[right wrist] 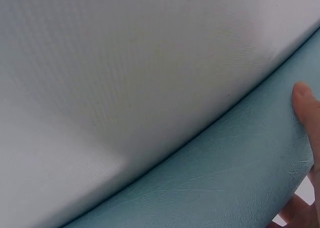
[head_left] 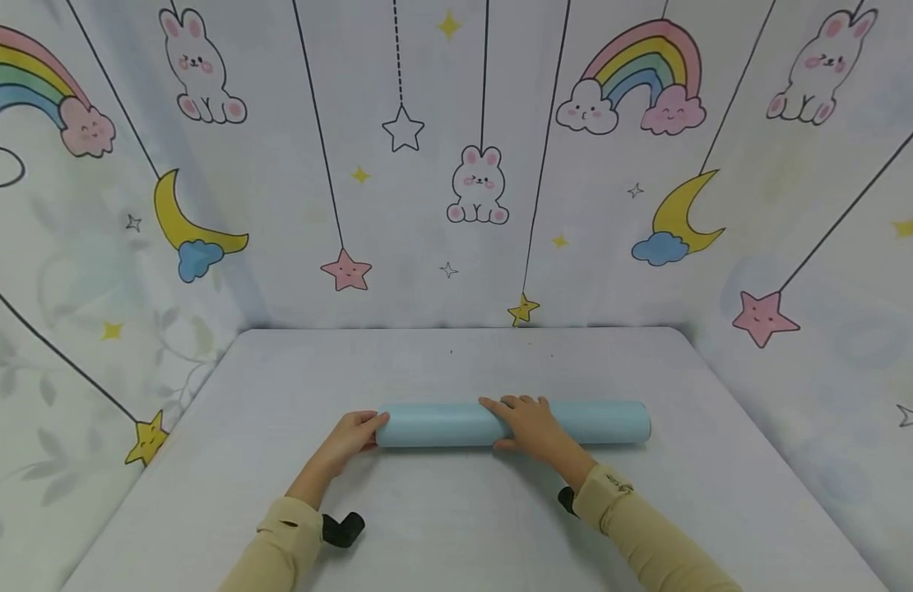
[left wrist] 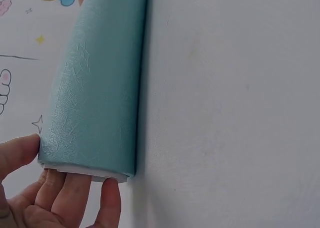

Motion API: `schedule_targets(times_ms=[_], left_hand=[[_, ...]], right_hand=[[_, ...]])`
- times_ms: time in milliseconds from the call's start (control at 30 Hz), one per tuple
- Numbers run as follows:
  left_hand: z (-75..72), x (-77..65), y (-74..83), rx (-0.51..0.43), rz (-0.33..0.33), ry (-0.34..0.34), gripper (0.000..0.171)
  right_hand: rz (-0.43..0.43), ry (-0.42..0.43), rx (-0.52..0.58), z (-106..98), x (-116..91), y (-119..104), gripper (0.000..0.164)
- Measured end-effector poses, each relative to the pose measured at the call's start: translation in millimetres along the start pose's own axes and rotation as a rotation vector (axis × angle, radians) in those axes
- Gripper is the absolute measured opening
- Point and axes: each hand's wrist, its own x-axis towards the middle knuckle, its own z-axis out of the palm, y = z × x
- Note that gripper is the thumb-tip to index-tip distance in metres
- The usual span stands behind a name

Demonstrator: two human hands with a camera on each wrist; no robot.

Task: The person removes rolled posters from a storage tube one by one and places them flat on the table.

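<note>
Partly hidden, left hand clamps fingers on end of blue roll, some tips unseen; right hand grips midsection, cropped in right-wrist view.

Blue roll: we see finely creased material, rolled up
Pose: lying crosswise on its side
Place: on the white table
</note>
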Motion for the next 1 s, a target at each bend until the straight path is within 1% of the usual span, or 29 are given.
schedule_targets(times_ms=[133,333,533,767,1000], left_hand=[[-1.0,0.4,-0.8,-0.010,0.005,0.000,0.046],[-2.9,1.2,-2.5,-0.011,-0.013,0.018,0.045],[-5.7,0.9,-3.6,-0.013,-0.011,0.034,0.041],[-4.1,0.4,-1.8,-0.017,-0.007,0.019,0.041],[-2.0,1.9,-2.8,-0.021,-0.002,0.044,0.037]], right_hand=[[0.026,-0.029,0.015,-0.3,2.5,0.2,0.074],[0.049,-0.065,0.020,-1.2,4.9,1.1,0.073],[0.048,-0.055,0.032,1.1,4.2,1.6,0.073],[0.064,-0.046,0.047,1.0,0.3,4.7,0.073],[0.046,-0.023,0.025,-0.3,-2.2,11.2,0.073]])
